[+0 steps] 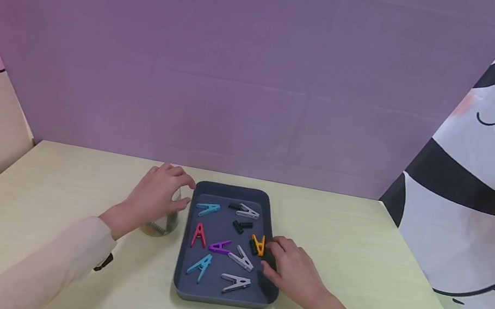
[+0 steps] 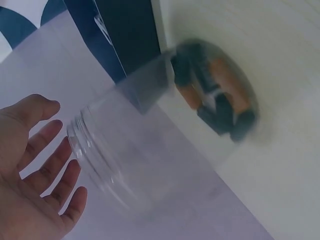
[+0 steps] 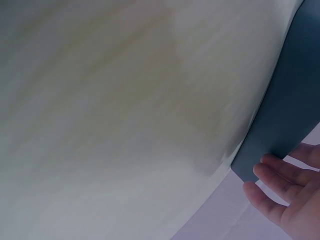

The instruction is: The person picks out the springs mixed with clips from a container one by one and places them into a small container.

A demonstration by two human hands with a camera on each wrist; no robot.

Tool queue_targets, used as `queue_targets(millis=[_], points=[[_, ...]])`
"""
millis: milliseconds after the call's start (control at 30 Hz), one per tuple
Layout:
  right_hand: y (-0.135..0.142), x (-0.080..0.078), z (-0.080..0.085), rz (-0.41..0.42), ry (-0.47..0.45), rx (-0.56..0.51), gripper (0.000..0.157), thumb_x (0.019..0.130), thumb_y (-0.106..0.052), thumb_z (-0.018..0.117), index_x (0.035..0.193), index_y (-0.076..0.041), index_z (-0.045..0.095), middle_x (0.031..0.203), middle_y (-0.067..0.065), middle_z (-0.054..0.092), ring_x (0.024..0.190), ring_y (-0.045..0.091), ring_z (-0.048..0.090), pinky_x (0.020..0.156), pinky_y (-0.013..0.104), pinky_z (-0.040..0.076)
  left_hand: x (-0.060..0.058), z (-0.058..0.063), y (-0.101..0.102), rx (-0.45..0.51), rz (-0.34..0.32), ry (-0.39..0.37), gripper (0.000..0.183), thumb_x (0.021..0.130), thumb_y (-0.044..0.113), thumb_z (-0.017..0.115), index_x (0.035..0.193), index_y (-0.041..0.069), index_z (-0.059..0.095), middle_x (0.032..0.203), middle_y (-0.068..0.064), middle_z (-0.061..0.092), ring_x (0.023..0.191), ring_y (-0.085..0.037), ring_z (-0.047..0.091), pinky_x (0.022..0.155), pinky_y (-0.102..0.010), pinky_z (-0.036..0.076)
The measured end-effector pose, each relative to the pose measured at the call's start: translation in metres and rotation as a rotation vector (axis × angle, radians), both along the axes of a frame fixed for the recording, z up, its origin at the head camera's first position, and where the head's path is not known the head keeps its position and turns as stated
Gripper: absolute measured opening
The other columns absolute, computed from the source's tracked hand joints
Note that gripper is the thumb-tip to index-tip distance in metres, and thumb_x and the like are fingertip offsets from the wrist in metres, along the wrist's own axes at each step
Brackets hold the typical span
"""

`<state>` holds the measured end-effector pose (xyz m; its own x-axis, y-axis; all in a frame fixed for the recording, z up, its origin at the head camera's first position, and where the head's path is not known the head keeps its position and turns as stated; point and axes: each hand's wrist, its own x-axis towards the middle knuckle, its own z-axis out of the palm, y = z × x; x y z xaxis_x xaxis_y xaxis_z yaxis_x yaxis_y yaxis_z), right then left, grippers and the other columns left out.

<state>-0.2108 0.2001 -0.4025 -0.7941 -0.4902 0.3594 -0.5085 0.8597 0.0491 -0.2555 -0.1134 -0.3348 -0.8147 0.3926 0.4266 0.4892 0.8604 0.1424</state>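
A clear jar (image 2: 135,150) stands left of the tray, with dark and orange pieces (image 2: 230,85) at its bottom. My left hand (image 1: 159,194) is over the jar's mouth, its fingers loosely bent and spread, fingertips right at the threaded rim. At the right side of the dark grey tray (image 1: 222,297) is my right hand (image 1: 298,274). Its thumb and index finger reach over the rim, apart, close to a yellow clip (image 1: 260,246); the other fingers lie along the outer wall. A dark ribbed piece (image 1: 253,247) lies beside that clip.
The tray also holds a red clip (image 1: 198,235), a purple clip (image 1: 219,247), blue clips (image 1: 200,267), several grey clips (image 1: 236,283) and dark ribbed pieces (image 1: 238,227). It stands on a light wooden table (image 1: 105,284), with a purple backdrop (image 1: 243,65) behind.
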Motion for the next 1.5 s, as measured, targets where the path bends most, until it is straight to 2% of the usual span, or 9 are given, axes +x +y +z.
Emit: queue_targets(millis=[233,400,533,800,967,1133,1500], points=[[-0.001,0.0,0.0,-0.001,-0.002,-0.003,0.035,0.08,-0.032,0.065,0.102,-0.004,0.063,0.105,0.008,0.06,0.095,0.02,0.057,0.073,0.035,0.05,0.003,-0.007,0.02,-0.006,-0.053,-0.022,0.024,0.078,0.028,0.07,0.1,0.019,0.067,0.101,0.0,0.062,0.098,-0.021,0.051,0.085,-0.04,0.043],[-0.001,0.0,0.001,-0.006,-0.006,-0.005,0.035,0.08,-0.032,0.065,0.102,-0.005,0.063,0.105,0.008,0.06,0.094,0.02,0.057,0.073,0.034,0.05,0.003,-0.017,0.034,-0.027,-0.102,-0.026,0.022,0.079,0.029,0.068,0.099,0.02,0.066,0.101,0.002,0.062,0.096,-0.019,0.051,0.084,-0.038,0.042],[-0.001,0.0,0.001,-0.007,-0.012,-0.005,0.035,0.08,-0.032,0.065,0.102,-0.004,0.063,0.105,0.008,0.06,0.095,0.02,0.057,0.073,0.035,0.05,0.002,-0.028,0.047,-0.054,-0.136,-0.04,0.024,0.08,0.03,0.067,0.101,0.019,0.066,0.101,0.001,0.061,0.096,-0.02,0.051,0.084,-0.039,0.042],[-0.001,0.0,0.001,-0.01,-0.017,0.004,0.036,0.079,-0.032,0.066,0.103,-0.004,0.062,0.106,0.009,0.06,0.095,0.02,0.057,0.074,0.035,0.051,-0.006,-0.044,0.068,-0.077,-0.156,-0.073,0.025,0.08,0.031,0.067,0.101,0.02,0.065,0.102,0.0,0.062,0.096,-0.021,0.052,0.083,-0.039,0.041],[0.0,0.0,0.0,-0.004,-0.009,0.002,0.036,0.079,-0.032,0.066,0.102,-0.005,0.062,0.105,0.008,0.06,0.095,0.02,0.057,0.073,0.034,0.05,-0.012,-0.051,0.079,-0.089,-0.142,-0.095,0.026,0.079,0.034,0.067,0.102,0.021,0.064,0.1,0.001,0.062,0.095,-0.021,0.052,0.086,-0.041,0.041],[0.0,0.0,0.0,-0.002,-0.004,0.003,0.035,0.079,-0.032,0.066,0.102,-0.005,0.062,0.105,0.008,0.06,0.094,0.02,0.057,0.073,0.034,0.05,-0.017,-0.052,0.088,-0.098,-0.121,-0.138,0.028,0.08,0.034,0.066,0.104,0.021,0.064,0.101,0.001,0.062,0.097,-0.022,0.053,0.088,-0.042,0.042],[-0.001,-0.001,0.001,-0.016,-0.028,0.01,0.035,0.079,-0.032,0.066,0.102,-0.005,0.062,0.106,0.009,0.06,0.095,0.02,0.057,0.074,0.035,0.051,-0.028,-0.059,0.096,-0.151,-0.09,-0.152,0.027,0.08,0.037,0.066,0.103,0.023,0.065,0.101,0.001,0.062,0.098,-0.023,0.054,0.087,-0.042,0.043]])
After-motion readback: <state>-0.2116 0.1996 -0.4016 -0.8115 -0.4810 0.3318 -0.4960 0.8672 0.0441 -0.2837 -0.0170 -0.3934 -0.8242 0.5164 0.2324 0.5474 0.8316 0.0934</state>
